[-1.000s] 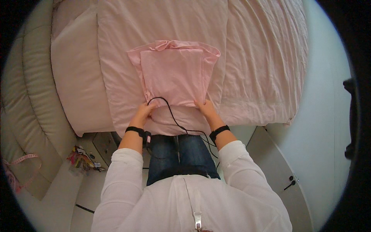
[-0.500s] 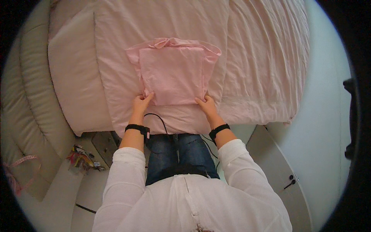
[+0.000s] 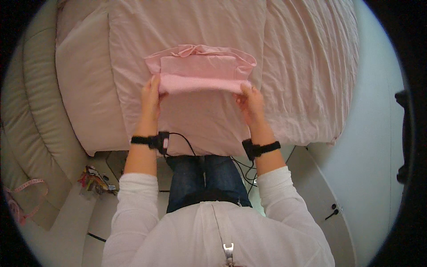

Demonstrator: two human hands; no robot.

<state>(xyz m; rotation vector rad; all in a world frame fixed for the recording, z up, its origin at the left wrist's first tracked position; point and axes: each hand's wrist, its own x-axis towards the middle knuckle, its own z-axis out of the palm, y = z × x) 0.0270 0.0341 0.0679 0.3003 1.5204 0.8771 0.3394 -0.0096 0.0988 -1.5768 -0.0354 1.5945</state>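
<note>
A pink garment (image 3: 198, 66), of a kind I cannot make out, lies on the bedspread with a gathered edge at its far side. Its near part is lifted and turned over away from me, making a thick fold across the middle. My left hand (image 3: 151, 95) grips the left end of that fold, fingers curled beneath the cloth. At the right end, my right hand (image 3: 250, 101) pinches the fold with the thumb on top. Both wrists carry black straps, and a black cable runs from the left one.
The pale pink bedspread (image 3: 307, 80) spreads under the garment. A padded beige headboard (image 3: 40, 111) stands at the left. On the lower left are a pink tape measure (image 3: 31, 182) and a bundle of colourful small items (image 3: 95, 180). A white cabinet door (image 3: 318, 191) is at the lower right.
Both hands have moved away from me, carrying the garment's near edge up and over. The garment now looks shorter, with bedspread showing where its near part lay flat.
</note>
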